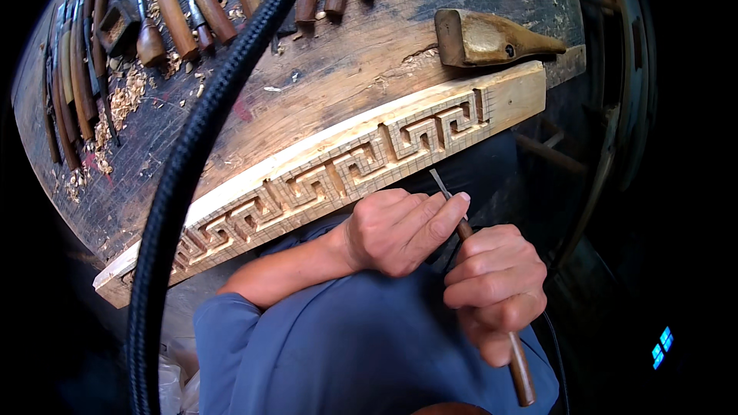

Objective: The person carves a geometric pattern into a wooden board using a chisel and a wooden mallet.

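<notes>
A pale wooden board [507,100] carved with an angular, interlocking meander pattern over pencilled grid lines lies diagonally along the near side of the workbench. My left hand [403,230] is closed just below the board, its fingers on the metal shank of a chisel [437,180], whose flat tip points up toward the board's lower edge without visibly touching it. My right hand [492,284] is wrapped round the chisel's long wooden handle [521,376], which sticks out below the fist. A wooden mallet [477,40] lies on its side just behind the board's right end.
Several carving tools [173,15] with wooden handles lie across the back and left of the worn bench [323,77], among wood shavings [119,100]. A black braided cable [196,131] crosses the view in front of the bench. Wooden framework [553,150] stands at the right.
</notes>
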`<state>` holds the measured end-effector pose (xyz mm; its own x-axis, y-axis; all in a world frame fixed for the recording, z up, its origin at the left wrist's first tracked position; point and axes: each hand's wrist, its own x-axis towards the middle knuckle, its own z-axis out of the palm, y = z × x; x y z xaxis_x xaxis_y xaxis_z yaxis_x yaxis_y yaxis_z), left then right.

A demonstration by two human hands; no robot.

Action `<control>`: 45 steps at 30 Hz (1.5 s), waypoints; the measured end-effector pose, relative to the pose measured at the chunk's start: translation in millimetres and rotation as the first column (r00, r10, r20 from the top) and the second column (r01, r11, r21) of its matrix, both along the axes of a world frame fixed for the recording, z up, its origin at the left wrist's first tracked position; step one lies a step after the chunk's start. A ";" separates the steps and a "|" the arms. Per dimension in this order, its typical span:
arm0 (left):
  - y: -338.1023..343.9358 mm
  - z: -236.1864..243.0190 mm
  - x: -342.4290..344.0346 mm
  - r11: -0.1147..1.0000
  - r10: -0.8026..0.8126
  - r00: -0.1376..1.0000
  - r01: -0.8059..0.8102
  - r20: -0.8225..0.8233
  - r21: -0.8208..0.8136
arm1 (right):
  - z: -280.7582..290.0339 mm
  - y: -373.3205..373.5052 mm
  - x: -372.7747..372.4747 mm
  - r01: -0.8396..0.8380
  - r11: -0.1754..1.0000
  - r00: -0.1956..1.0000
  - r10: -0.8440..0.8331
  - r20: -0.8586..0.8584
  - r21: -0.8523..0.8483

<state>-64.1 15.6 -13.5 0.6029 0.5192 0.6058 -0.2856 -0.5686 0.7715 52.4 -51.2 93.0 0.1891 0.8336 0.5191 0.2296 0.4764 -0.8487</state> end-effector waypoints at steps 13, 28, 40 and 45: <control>3.1 -15.9 10.1 1.000 0.030 0.999 -0.031 -0.013 -0.004 | -12.5 9.8 2.8 0.128 0.992 0.991 -0.129 -0.021 -0.017; 0.6 -16.4 9.7 0.995 0.083 0.997 -0.082 0.008 -0.052 | -23.2 12.0 -12.4 0.124 0.992 0.982 -0.120 0.146 -0.016; 1.3 -17.6 9.0 0.992 0.071 0.997 -0.068 0.034 -0.105 | -23.0 21.2 -16.7 0.123 0.991 0.957 -0.106 0.271 -0.047; 6.3 -13.1 6.3 0.993 0.047 0.997 -0.053 -0.056 -0.106 | -30.5 24.2 -11.8 0.107 0.994 0.966 -0.102 0.239 -0.007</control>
<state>-57.8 21.9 -26.6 0.6045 0.6099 0.5124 -0.2153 -0.4942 0.8423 40.6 -27.0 62.5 0.1483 0.8262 0.5435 0.4738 0.4231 -0.7724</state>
